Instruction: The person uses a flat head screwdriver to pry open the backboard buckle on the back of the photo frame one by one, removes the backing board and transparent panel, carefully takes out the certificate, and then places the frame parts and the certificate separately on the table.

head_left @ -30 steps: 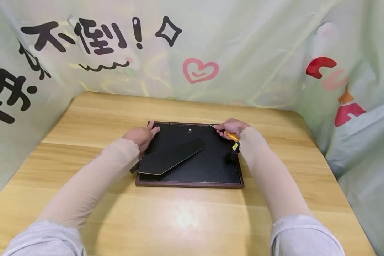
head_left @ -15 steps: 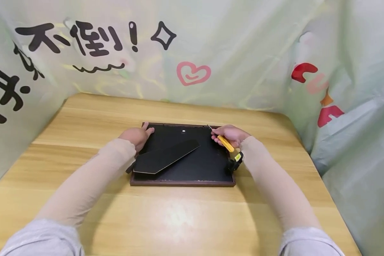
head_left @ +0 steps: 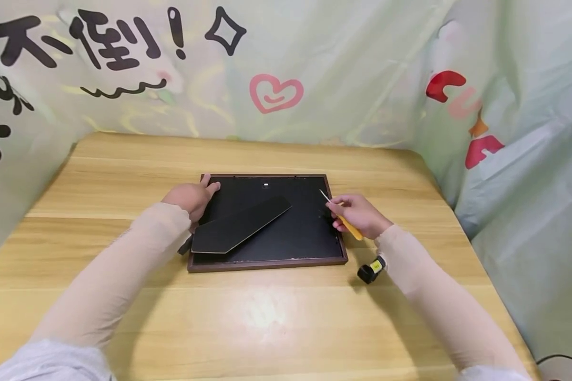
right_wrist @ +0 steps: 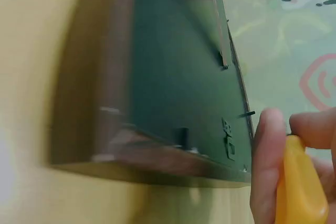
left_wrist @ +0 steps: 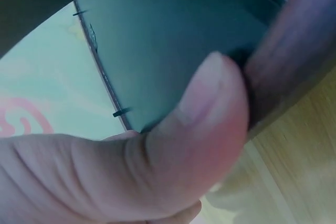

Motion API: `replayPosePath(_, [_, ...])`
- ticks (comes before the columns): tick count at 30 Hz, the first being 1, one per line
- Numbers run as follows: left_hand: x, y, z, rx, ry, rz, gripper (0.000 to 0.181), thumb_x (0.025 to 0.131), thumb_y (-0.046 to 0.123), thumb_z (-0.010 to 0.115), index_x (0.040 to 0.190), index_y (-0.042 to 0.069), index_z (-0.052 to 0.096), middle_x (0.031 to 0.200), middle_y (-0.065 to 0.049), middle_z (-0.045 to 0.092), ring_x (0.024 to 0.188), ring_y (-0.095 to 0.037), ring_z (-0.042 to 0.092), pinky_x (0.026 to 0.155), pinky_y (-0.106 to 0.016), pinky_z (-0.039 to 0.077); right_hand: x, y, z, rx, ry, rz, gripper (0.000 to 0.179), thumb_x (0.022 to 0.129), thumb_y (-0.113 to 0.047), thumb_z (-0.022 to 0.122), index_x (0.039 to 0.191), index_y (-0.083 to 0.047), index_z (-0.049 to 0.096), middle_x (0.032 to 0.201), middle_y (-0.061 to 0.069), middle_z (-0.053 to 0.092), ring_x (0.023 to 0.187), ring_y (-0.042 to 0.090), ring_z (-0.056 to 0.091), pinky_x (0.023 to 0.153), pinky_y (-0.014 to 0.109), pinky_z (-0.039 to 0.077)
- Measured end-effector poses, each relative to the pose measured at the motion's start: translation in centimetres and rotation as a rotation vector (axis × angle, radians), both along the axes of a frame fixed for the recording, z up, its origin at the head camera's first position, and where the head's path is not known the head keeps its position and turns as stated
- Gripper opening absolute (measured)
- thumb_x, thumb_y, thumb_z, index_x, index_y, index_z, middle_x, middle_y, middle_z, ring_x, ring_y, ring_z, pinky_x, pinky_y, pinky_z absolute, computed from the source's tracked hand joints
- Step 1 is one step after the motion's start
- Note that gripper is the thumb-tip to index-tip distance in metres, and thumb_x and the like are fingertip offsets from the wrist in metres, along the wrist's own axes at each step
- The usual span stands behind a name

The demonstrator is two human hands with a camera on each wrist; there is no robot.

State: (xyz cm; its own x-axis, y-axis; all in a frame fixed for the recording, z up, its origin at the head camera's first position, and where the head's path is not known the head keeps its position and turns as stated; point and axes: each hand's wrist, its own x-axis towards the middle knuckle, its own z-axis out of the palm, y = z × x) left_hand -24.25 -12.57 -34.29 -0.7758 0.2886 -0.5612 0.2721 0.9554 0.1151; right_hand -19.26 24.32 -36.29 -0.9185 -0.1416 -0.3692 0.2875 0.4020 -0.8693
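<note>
A dark brown picture frame [head_left: 267, 265] lies face down on the wooden table, its black backing board [head_left: 310, 227] up. A black stand leg [head_left: 240, 225] slants across the board. My left hand [head_left: 188, 200] grips the frame's far left part, with the thumb [left_wrist: 210, 103] over the rim in the left wrist view. My right hand [head_left: 359, 214] pinches a screwdriver [head_left: 351, 228] with a yellow handle and a thin metal shaft. Its tip points over the board's far right corner. Small dark metal tabs [right_wrist: 251, 113] stick out at the frame's edge.
The wooden table [head_left: 267, 323] extends around the frame on all sides. Printed cloth [head_left: 352, 74] walls it in at the back and both sides. A small black camera [head_left: 371, 271] hangs at my right wrist.
My right hand has drawn back from the frame's far edge with the screwdriver, toward me and to the right. My left hand keeps its hold on the frame. The head view has shifted slightly.
</note>
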Motion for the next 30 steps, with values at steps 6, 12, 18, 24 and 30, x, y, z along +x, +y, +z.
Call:
replayPosePath(6, [0.9, -0.6, 0.0, 0.026, 0.016, 0.008, 0.120, 0.065, -0.014, 0.076, 0.157, 0.017, 0.007, 0.160, -0.018, -0.013, 0.087, -0.036, 0.058, 0.053, -0.032, 0.040, 3.6, 0.4, -0.9, 0.201, 0.098, -0.017, 0.021, 0.099, -0.013, 0.054, 0.105, 0.007, 0.057, 0.079, 0.011, 0.056, 0.061, 0.018, 0.061, 0.058, 0.030, 0.055])
replayPosePath(12, [1.7, -1.1, 0.2, 0.048, 0.015, -0.012, 0.117, 0.067, -0.012, 0.077, 0.157, 0.014, 0.007, 0.159, -0.020, -0.014, 0.061, -0.026, 0.055, 0.053, -0.032, 0.038, 5.1, -0.6, -1.4, 0.557, 0.358, 0.014, 0.017, 0.092, -0.019, 0.064, 0.086, -0.003, 0.064, 0.070, 0.003, 0.059, 0.061, 0.018, 0.054, 0.058, 0.031, 0.046])
replayPosePath(18, [1.7, -1.3, 0.3, 0.055, -0.009, 0.017, 0.118, 0.066, -0.014, 0.074, 0.157, 0.018, 0.007, 0.160, -0.017, -0.015, 0.067, -0.027, 0.054, 0.053, -0.033, 0.037, 5.2, -2.0, -1.5, 0.660, 0.452, 0.065, 0.014, 0.087, -0.019, 0.068, 0.086, -0.005, 0.064, 0.069, 0.002, 0.059, 0.061, 0.019, 0.054, 0.058, 0.032, 0.045])
replayPosePath(24, [1.2, -1.2, 0.2, 0.036, -0.049, 0.031, 0.119, 0.066, -0.016, 0.072, 0.157, 0.020, 0.004, 0.159, -0.015, -0.018, 0.057, -0.024, 0.047, 0.051, -0.032, 0.036, 4.8, -2.5, -1.6, 0.763, 0.454, 0.116, 0.017, 0.088, -0.020, 0.066, 0.074, -0.013, 0.060, 0.065, 0.001, 0.056, 0.060, 0.021, 0.052, 0.052, 0.034, 0.040])
replayPosePath(30, [0.7, -1.1, 0.3, -0.009, -0.083, 0.021, 0.121, 0.069, -0.012, 0.076, 0.157, 0.019, -0.001, 0.158, -0.015, -0.023, 0.068, -0.029, 0.055, 0.055, -0.034, 0.037, 4.5, -2.6, -1.3, 0.815, 0.415, 0.115, 0.026, 0.089, -0.018, 0.062, 0.065, -0.014, 0.054, 0.061, 0.003, 0.053, 0.060, 0.024, 0.053, 0.049, 0.034, 0.038])
